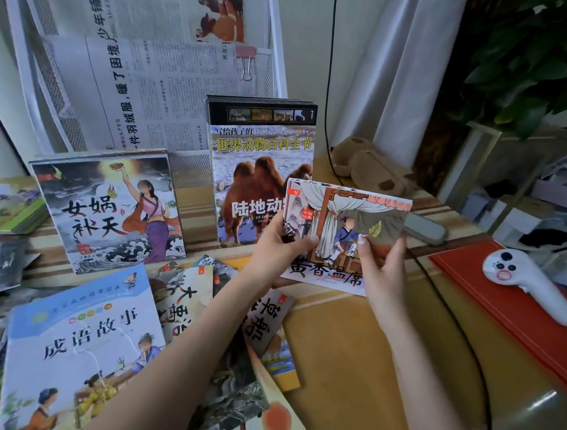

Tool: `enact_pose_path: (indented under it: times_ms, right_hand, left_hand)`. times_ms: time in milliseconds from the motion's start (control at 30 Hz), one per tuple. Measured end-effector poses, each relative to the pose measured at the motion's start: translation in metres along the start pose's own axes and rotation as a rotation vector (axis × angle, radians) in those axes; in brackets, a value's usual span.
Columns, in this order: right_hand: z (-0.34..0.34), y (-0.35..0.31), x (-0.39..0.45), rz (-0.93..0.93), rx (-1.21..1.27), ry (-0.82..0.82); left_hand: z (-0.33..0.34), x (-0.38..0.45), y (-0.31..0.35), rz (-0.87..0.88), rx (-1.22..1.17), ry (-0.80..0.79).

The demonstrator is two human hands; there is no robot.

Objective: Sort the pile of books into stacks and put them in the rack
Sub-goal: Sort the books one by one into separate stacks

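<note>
The camel book [262,165] reads "世界动物百科全书" and "BAI KE QUAN SHU". The leaning book [112,215] reads "女娲补天". The blue book [85,345] reads "成语故事". The held book [341,233] reads "黄香温席".

brown plush toy [369,167]: lying beyond the fingers, on the wooden table [349,349] | white handheld controller [527,285]: right of the fingers, resting on a red folder [492,299] | grey oblong case [425,228]: just right of the fingertips | pink binder clip [245,59]: high above (clipped over newspaper [143,78]) | green houseplant [538,58]: upper right
</note>
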State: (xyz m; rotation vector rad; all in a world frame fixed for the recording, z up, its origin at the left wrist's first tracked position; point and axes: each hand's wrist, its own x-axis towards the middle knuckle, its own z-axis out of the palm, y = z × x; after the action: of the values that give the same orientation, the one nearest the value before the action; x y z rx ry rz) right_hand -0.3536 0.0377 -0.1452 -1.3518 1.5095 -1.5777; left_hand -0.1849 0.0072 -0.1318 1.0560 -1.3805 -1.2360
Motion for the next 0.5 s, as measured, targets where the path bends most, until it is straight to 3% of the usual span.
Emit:
enact_pose_path:
  times_ms: [133,333,500]
  right_hand:
    - [-0.002,0.007,-0.001,-0.005,-0.049,-0.005]
    - [0.0,0.016,-0.001,-0.006,-0.126,0.011]
    - [0.013,0.018,0.0,-0.019,-0.16,-0.028]
  left_hand:
    - [0.0,0.002,-0.003,-0.07,0.067,0.031]
    - [0.003,-0.006,0.004,0.007,0.127,0.067]
    - [-0.003,-0.003,0.005,0.091,0.122,0.201]
